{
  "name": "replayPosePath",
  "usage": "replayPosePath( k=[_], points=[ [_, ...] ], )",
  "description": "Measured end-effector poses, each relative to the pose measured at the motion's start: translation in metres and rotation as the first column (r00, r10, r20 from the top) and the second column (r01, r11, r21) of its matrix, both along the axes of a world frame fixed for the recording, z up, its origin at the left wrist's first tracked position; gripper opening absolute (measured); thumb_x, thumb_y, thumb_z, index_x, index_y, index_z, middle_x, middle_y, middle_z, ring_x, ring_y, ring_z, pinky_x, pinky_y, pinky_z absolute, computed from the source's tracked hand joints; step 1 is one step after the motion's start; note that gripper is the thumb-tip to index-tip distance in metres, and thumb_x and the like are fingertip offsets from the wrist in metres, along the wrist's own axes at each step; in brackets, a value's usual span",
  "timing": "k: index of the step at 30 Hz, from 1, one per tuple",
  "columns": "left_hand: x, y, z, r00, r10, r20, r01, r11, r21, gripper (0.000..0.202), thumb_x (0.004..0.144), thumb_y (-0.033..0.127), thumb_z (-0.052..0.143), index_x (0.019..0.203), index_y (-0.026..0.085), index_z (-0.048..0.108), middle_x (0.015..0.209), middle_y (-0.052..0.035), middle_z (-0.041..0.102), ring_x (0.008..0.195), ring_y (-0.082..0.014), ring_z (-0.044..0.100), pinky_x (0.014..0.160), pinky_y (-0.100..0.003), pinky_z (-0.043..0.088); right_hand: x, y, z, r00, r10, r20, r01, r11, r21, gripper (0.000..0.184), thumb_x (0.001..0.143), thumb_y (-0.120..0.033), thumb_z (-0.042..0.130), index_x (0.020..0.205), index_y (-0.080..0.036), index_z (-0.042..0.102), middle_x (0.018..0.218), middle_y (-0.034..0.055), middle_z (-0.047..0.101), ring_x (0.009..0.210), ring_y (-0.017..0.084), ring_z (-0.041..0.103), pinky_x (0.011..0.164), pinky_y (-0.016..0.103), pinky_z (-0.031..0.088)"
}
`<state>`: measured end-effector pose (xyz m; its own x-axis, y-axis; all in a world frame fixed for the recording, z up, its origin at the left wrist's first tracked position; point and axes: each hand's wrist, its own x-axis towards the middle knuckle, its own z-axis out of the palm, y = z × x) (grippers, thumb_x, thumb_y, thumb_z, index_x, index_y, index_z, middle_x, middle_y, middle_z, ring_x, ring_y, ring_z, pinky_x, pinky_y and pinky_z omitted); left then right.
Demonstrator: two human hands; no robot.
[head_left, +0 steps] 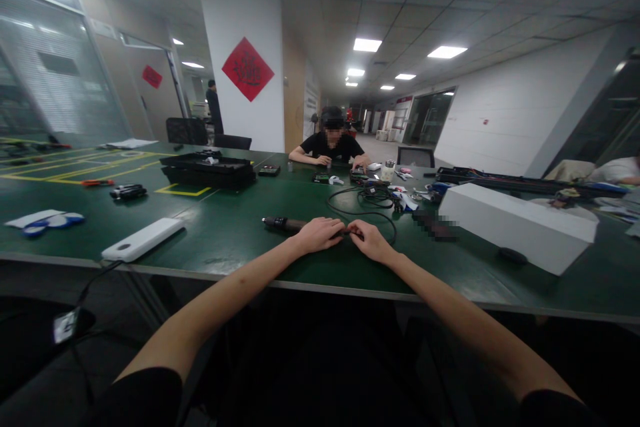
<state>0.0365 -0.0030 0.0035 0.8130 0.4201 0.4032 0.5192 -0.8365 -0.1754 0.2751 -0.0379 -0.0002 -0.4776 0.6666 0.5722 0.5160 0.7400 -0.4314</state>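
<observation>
A dark, rod-shaped tool (281, 223) lies on the green table (225, 240), with a black cable (370, 210) looping away behind it. My left hand (319, 235) is closed over the tool's right part. My right hand (369, 240) pinches the same tool's end, where the cable meets it, and its fingertips touch my left hand. What the fingers cover is hidden.
A white power bank (143, 239) lies at the left front. A long white box (520, 223) sits at the right. A black tray (210, 170) stands further back. A person (330, 143) sits across the table among small parts, and another stands far left.
</observation>
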Motion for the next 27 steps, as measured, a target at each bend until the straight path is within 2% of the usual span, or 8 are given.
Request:
replayPosePath(
  k=[3,9,13,17,22,27],
  points=[
    [0.0007,0.001,-0.0009,1.0,0.008,0.017,-0.008,1.0,-0.018,0.024,0.103,0.043,0.05,0.115,0.023,0.055,0.11,-0.0045,0.067,0.101,-0.0217,0.066,0.084,-0.034,0.047,-0.0001,0.0,0.0002,1.0,0.0,-0.007,0.0,1.0,-0.006,0.013,0.091,-0.017,0.058,0.101,-0.02,0.064,0.09,0.0033,0.065,0.08,0.018,0.057,0.074,0.03,0.045],
    [0.0009,0.0006,-0.0007,1.0,0.012,0.009,-0.012,1.0,-0.01,0.02,0.101,0.037,0.052,0.116,0.024,0.055,0.109,-0.0051,0.066,0.101,-0.0218,0.066,0.084,-0.034,0.048,0.0,0.0001,0.0002,1.0,0.002,-0.007,-0.002,1.0,-0.007,0.013,0.09,-0.018,0.058,0.101,-0.02,0.065,0.091,0.0036,0.065,0.078,0.018,0.057,0.073,0.03,0.045],
    [0.0012,0.0011,-0.0005,1.0,0.011,0.028,-0.01,1.0,-0.028,0.023,0.102,0.041,0.053,0.115,0.023,0.055,0.109,-0.0053,0.066,0.1,-0.0218,0.066,0.085,-0.034,0.048,0.0003,-0.0005,0.0013,1.0,0.004,0.002,-0.004,1.0,-0.014,0.012,0.091,-0.019,0.058,0.101,-0.02,0.065,0.091,0.0038,0.065,0.079,0.018,0.057,0.073,0.03,0.045],
    [0.0013,0.0021,-0.0016,1.0,0.003,0.012,-0.002,1.0,-0.006,0.022,0.102,0.038,0.051,0.118,0.023,0.055,0.11,-0.0057,0.066,0.1,-0.0217,0.066,0.085,-0.034,0.048,0.0006,-0.0001,0.0008,1.0,0.003,0.002,-0.002,1.0,-0.022,0.012,0.092,-0.019,0.058,0.101,-0.02,0.065,0.092,0.0037,0.065,0.08,0.018,0.057,0.073,0.03,0.046],
    [0.0012,0.0022,-0.0025,1.0,0.009,0.023,-0.009,1.0,-0.012,0.024,0.103,0.042,0.051,0.117,0.024,0.056,0.109,-0.0055,0.066,0.1,-0.0215,0.066,0.084,-0.033,0.048,-0.0001,0.0006,-0.0011,1.0,0.002,-0.007,-0.002,1.0,-0.026,0.01,0.092,-0.019,0.059,0.1,-0.021,0.065,0.09,0.0034,0.065,0.079,0.018,0.057,0.073,0.03,0.046],
    [0.0011,0.0014,-0.0017,1.0,0.003,0.011,-0.003,1.0,0.0,0.024,0.103,0.04,0.048,0.117,0.023,0.056,0.11,-0.0059,0.066,0.1,-0.0217,0.065,0.085,-0.034,0.049,-0.0005,0.0004,-0.001,1.0,0.002,-0.01,-0.002,1.0,-0.013,0.011,0.092,-0.019,0.059,0.1,-0.021,0.065,0.09,0.0035,0.066,0.08,0.019,0.058,0.073,0.03,0.046]
  ],
)
